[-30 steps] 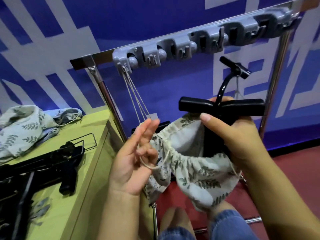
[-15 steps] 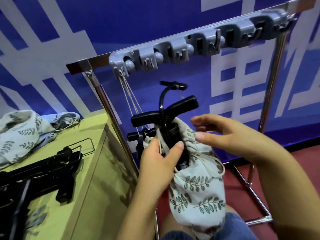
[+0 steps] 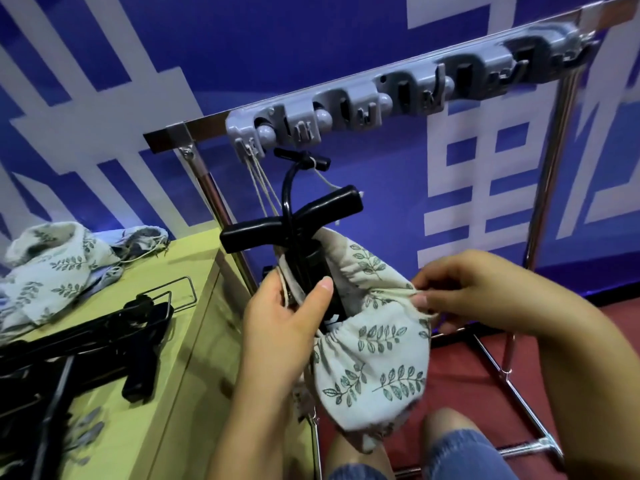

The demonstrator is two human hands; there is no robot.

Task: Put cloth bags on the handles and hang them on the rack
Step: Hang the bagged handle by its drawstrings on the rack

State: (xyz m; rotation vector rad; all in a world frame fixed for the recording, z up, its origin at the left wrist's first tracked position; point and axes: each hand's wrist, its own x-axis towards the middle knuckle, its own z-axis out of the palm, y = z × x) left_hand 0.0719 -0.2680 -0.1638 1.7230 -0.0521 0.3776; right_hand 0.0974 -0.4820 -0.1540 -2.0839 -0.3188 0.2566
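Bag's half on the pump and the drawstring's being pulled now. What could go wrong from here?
1. The left hand holds the black pump inside the leaf-print cloth bag; if that grip eases, the pump could slide out of the open mouth.
2. The right hand pinches the gathered rim; cinching may catch the T-handle or hose.
3. Strings already hang from the grey rack nearby and could tangle.

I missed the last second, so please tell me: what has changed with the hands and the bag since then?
The left hand let go of the cord and took hold of the black handle at the bag's mouth. The right hand released the crossbar and now pinches the cloth bag rim. The rack and spare bags stayed put.
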